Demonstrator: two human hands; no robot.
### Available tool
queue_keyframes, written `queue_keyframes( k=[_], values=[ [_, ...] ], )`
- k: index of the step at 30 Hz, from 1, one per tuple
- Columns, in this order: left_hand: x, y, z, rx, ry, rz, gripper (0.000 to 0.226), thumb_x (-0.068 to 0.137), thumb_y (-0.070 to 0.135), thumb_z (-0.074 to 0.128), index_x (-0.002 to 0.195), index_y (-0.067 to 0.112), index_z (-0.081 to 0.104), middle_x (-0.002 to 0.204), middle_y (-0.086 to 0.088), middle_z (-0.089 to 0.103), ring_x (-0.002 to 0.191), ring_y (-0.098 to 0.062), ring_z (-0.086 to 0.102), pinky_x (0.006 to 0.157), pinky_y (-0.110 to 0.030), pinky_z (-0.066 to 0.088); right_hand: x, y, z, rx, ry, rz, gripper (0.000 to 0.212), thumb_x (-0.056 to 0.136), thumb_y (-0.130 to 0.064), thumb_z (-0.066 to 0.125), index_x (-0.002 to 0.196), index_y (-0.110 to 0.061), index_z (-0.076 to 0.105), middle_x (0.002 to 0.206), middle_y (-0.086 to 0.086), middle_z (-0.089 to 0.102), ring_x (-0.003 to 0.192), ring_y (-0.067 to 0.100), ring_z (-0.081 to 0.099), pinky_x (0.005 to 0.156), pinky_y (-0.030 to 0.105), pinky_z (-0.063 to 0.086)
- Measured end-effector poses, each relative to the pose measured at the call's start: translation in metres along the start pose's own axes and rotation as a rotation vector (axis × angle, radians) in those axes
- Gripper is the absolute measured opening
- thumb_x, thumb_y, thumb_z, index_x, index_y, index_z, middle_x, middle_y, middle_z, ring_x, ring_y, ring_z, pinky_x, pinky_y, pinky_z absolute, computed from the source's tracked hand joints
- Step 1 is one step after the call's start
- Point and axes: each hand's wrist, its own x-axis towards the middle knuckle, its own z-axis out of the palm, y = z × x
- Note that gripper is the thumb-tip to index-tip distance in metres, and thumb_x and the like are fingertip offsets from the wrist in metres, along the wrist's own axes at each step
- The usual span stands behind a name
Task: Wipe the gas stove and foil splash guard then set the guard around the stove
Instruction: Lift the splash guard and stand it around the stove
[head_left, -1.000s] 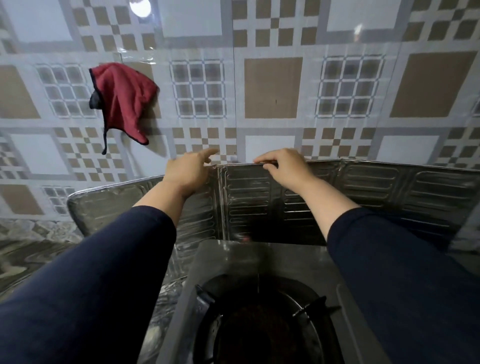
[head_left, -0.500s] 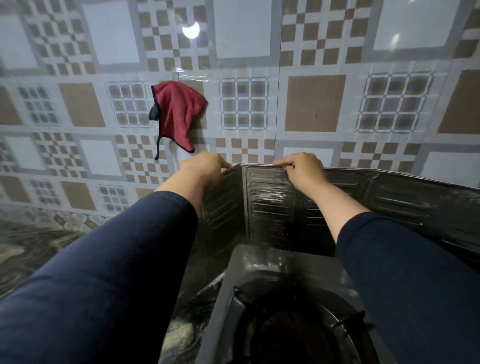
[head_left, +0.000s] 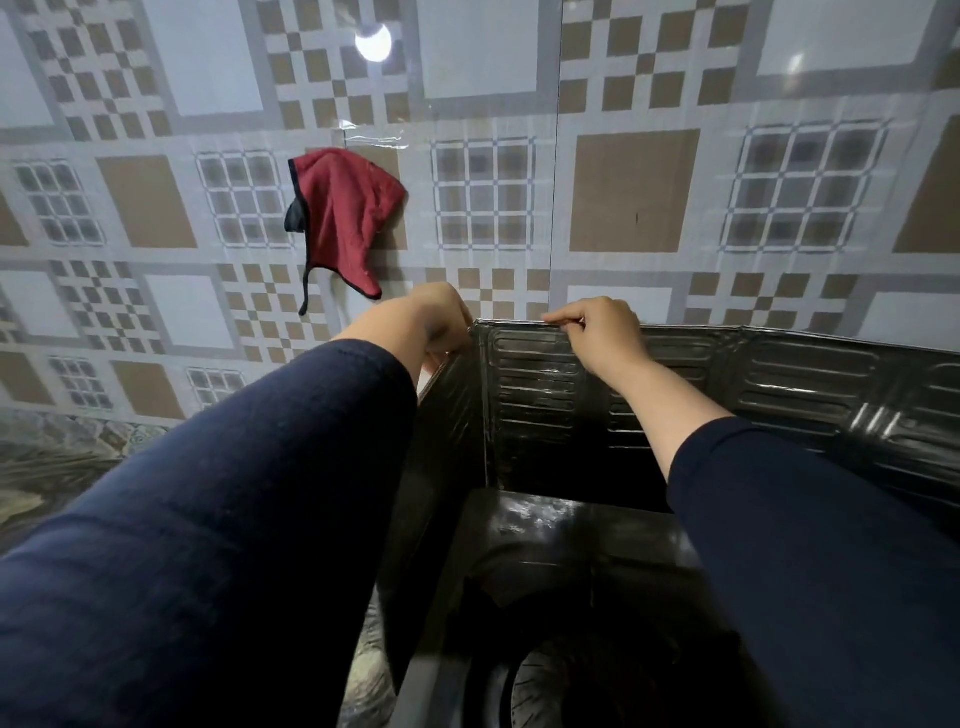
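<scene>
Both grips, left hand (head_left: 439, 325) and right hand (head_left: 605, 330), pinch the foil splash guard (head_left: 540, 384) top edge, folding it around the gas stove (head_left: 550, 540).

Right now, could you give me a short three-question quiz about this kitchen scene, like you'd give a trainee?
1. True or false: both hands grip the top edge of the foil guard.
2. What hangs on the tiled wall? A) a pan B) a red cloth C) a spoon
3. Fill in: the guard stands behind the ____.

Key:
1. True: left hand, right hand.
2. B, the red cloth.
3. stove.
</scene>
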Motion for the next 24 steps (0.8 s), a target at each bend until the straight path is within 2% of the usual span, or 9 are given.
queue_keyframes(
  k=[2,8,11,13,16,18,20,21,24],
  values=[
    [0.005,-0.002,0.002,-0.045,0.035,-0.008,0.037,0.089,-0.004,0.058,0.125,0.001,0.06,0.095,-0.023,0.069,0.087,-0.038,0.072,0.073,-0.039,0.06,0.003,-0.003,0.003,0.007,0.002,0.002,0.031,0.095,-0.006,0.051,0.108,-0.023,0.073,0.123,0.004,0.067,0.112,0.027,0.061,0.101,0.043,0.047],
    [0.01,-0.016,0.007,-0.081,0.02,-0.046,0.032,0.09,-0.004,0.056,0.121,-0.004,0.058,0.094,-0.024,0.072,0.087,-0.037,0.072,0.081,-0.046,0.059,0.009,-0.009,0.018,-0.021,-0.027,-0.044,0.031,0.095,-0.007,0.05,0.108,-0.024,0.073,0.122,0.002,0.068,0.12,0.027,0.054,0.108,0.043,0.036],
    [0.008,-0.023,0.012,-0.071,0.067,-0.019,0.02,0.09,0.0,0.058,0.109,0.006,0.063,0.074,-0.015,0.066,0.081,-0.036,0.071,0.062,-0.039,0.062,0.005,-0.003,0.026,-0.061,-0.004,-0.055,0.033,0.097,-0.008,0.048,0.111,-0.026,0.071,0.121,0.0,0.068,0.119,0.026,0.053,0.104,0.037,0.03],
    [0.008,-0.023,0.012,-0.089,0.071,-0.012,0.027,0.091,0.001,0.058,0.118,0.006,0.062,0.067,-0.009,0.06,0.087,-0.038,0.071,0.055,-0.035,0.061,0.004,-0.003,0.026,-0.066,-0.002,-0.064,0.033,0.097,-0.009,0.047,0.112,-0.026,0.071,0.121,0.0,0.068,0.119,0.025,0.053,0.103,0.036,0.029],
    [0.008,-0.021,0.012,-0.103,0.051,-0.022,0.028,0.093,0.003,0.056,0.121,0.007,0.061,0.076,-0.011,0.062,0.091,-0.039,0.071,0.059,-0.035,0.059,0.006,-0.004,0.025,-0.113,-0.01,-0.078,0.033,0.097,-0.01,0.047,0.114,-0.027,0.069,0.12,-0.001,0.068,0.117,0.025,0.051,0.095,0.033,0.028],
    [0.008,-0.02,0.013,-0.103,0.046,-0.028,0.025,0.093,0.0,0.054,0.116,0.009,0.06,0.075,-0.011,0.063,0.083,-0.038,0.07,0.048,-0.034,0.059,0.004,-0.002,0.027,-0.167,-0.001,-0.095,0.036,0.097,-0.008,0.046,0.117,-0.029,0.068,0.112,-0.001,0.067,0.112,0.025,0.051,0.091,0.033,0.028],
    [0.01,-0.02,0.014,-0.092,0.033,-0.035,0.028,0.094,-0.001,0.052,0.121,0.004,0.058,0.081,-0.015,0.067,0.085,-0.037,0.071,0.04,-0.031,0.056,0.001,0.0,0.03,-0.17,0.021,-0.105,0.04,0.096,-0.003,0.047,0.12,-0.029,0.066,0.1,-0.003,0.057,0.105,0.025,0.049,0.092,0.032,0.031],
    [0.011,-0.021,0.015,-0.07,0.025,-0.041,0.03,0.095,0.0,0.052,0.124,0.003,0.056,0.091,-0.017,0.07,0.088,-0.037,0.072,0.044,-0.033,0.058,0.0,0.001,0.03,-0.171,0.035,-0.109,0.042,0.095,0.0,0.048,0.121,-0.028,0.065,0.097,-0.003,0.051,0.103,0.024,0.047,0.093,0.033,0.033],
    [0.013,-0.022,0.014,-0.005,0.034,-0.038,0.036,0.096,0.002,0.047,0.132,0.003,0.052,0.112,-0.021,0.068,0.093,-0.037,0.071,0.074,-0.046,0.061,-0.003,0.001,0.028,-0.3,0.062,-0.169,0.044,0.092,-0.001,0.052,0.125,-0.029,0.062,0.1,-0.002,0.05,0.1,0.021,0.043,0.096,0.035,0.031]
  ],
)
